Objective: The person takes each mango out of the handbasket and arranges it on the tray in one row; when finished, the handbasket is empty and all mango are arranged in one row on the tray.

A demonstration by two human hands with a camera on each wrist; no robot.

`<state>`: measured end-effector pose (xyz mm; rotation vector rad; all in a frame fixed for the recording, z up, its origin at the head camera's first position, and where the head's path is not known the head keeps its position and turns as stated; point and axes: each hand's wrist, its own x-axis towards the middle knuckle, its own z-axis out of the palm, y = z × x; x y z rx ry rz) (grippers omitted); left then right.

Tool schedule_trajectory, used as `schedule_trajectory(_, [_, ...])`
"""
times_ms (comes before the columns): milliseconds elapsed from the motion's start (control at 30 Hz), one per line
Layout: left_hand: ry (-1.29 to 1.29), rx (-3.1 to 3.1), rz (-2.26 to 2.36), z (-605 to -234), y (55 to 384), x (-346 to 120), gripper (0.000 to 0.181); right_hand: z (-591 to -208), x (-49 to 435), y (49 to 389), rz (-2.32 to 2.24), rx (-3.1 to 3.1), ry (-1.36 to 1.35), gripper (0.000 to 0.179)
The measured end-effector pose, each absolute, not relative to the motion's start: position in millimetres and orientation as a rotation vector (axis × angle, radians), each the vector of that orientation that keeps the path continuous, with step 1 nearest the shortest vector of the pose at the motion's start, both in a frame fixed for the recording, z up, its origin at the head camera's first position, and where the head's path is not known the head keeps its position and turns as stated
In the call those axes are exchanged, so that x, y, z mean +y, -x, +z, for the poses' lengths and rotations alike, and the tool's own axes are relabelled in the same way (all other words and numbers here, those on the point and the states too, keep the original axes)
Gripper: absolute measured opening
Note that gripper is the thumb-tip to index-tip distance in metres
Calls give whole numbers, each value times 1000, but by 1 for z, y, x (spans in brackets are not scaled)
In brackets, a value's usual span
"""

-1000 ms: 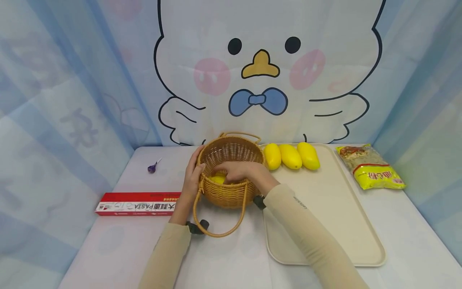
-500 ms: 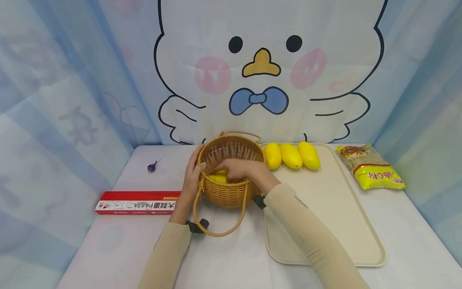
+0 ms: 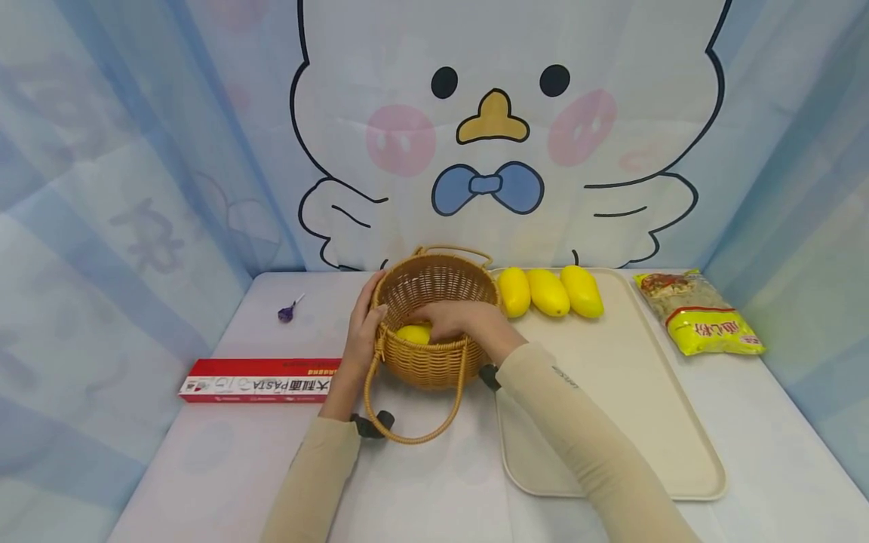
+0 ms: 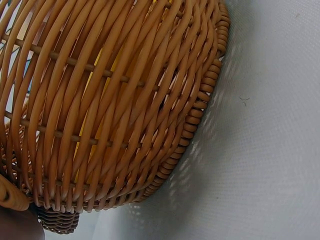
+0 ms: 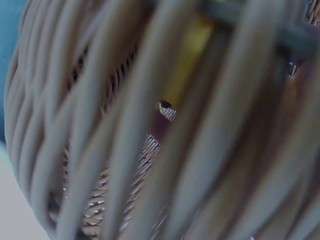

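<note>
The wicker basket (image 3: 428,369) stands on the table, its front handle hanging down. My left hand (image 3: 363,320) grips its left rim, thumb on top. My right hand (image 3: 451,320) reaches over the right side into the basket, its fingertips out of sight. Against that hand, low inside, lies a yellow mango (image 3: 414,333), partly covered by the hand and the rim. In the left wrist view, yellow shows through the weave of the basket (image 4: 125,110). Blurred strands of the basket (image 5: 140,125) fill most of the right wrist view.
Three yellow mangoes (image 3: 548,292) lie in a row at the far end of the beige tray (image 3: 597,407). Right of it is a yellow food packet (image 3: 699,313). A red pasta box (image 3: 261,381) and a purple lollipop (image 3: 286,313) lie to the left.
Inside the basket, my right hand has shifted slightly, and the visible part of the yellow mango has changed a little. My left hand keeps its grip on the rim.
</note>
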<state>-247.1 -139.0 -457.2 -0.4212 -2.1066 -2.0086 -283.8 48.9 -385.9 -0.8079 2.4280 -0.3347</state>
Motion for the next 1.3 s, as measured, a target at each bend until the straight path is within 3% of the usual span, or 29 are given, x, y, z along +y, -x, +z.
schedule_trajectory(667, [431, -2133, -1976, -457, 247, -139, 58, -384, 54, 285, -318, 2644, 829, 70])
schedule_trajectory(1000, [410, -2143, -2066, -429, 230, -136, 61, -376, 60, 281, -331, 2746, 904, 71])
schedule_trajectory(1300, [376, -2122, -2018, -452, 245, -137, 57, -363, 70, 274, -396, 2836, 874, 73])
